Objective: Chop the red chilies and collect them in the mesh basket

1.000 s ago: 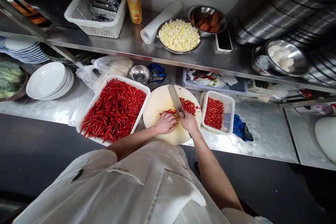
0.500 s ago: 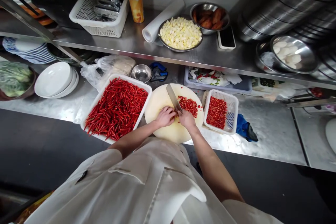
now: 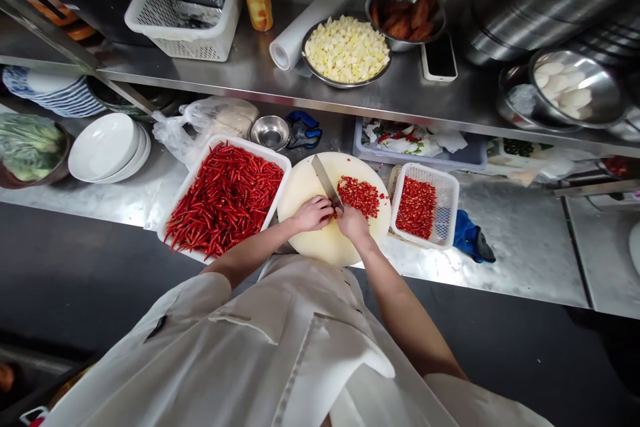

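My right hand (image 3: 353,223) is closed round the handle of a kitchen knife (image 3: 324,177), whose blade points away from me and to the left over a round white cutting board (image 3: 320,250). Just left of the blade, my left hand (image 3: 313,213) presses its curled fingers down on red chili peppers; only a little red shows at the fingertips. Chopped chili (image 3: 360,196) lies in a pile right of the knife. Whole red chilies (image 3: 225,197) fill a white tray on the left. At the right, a white basket (image 3: 446,213) holds more chopped chili (image 3: 416,207).
Blue gloves (image 3: 470,237) lie right of the basket. Behind the board are a small metal bowl (image 3: 270,133) and a grey-blue tray (image 3: 425,157) of scraps. White bowls (image 3: 105,147) stand at left. The metal shelf (image 3: 210,80) above carries a bowl of chopped pale yellow pieces (image 3: 346,50) and a phone (image 3: 439,59).
The view has shifted slightly, so the shelf things sit higher in the picture. Both hands stay at the board, with the knife still beside my left fingertips.
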### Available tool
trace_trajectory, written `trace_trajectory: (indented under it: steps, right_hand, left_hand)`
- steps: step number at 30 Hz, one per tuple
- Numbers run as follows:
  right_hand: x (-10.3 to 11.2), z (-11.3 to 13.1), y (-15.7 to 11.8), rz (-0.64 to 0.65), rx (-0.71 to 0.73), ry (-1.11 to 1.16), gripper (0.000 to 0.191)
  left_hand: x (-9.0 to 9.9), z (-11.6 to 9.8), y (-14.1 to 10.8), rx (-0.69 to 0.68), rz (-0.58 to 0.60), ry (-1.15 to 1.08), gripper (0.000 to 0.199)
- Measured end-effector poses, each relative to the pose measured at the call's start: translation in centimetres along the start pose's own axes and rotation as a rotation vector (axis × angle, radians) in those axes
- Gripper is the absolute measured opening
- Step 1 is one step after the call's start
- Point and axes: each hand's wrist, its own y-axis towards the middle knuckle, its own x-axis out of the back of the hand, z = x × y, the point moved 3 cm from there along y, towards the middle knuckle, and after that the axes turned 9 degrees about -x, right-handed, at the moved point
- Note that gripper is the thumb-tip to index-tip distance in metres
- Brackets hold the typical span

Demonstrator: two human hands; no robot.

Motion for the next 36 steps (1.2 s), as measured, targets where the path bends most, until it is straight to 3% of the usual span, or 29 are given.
trace_trajectory:
  steps: [10, 18, 23, 27, 36]
  right_hand:
    - [0.7, 0.9, 0.1, 0.009, 0.013, 0.019, 0.044]
    - [-0.4, 1.1, -0.5, 0.013, -0.016, 0.002, 0.043]
    - [0.5, 1.7, 0.0, -0.015, -0.036, 0.026, 0.043]
    - [1.1, 2.1, -0.2, -0.025, 0.000, 0.024, 0.043]
    - [0.4, 3.0, -0.1, 0.010, 0.005, 0.029, 0.041]
  left_hand:
    - [0.2, 0.3, 0.1, -0.034, 0.012, -0.038, 0.018]
    - [0.0, 0.9, -0.1, -0.005, -0.017, -0.048, 0.016]
    - [-0.1, 1.0, 0.1, -0.034, -0.004, -0.035, 0.016]
    - [0.3, 0.7, -0.1, -0.054, 0.006, 0.000, 0.018]
    - [1.6, 1.4, -0.7, -0.050, 0.016, 0.034, 0.012]
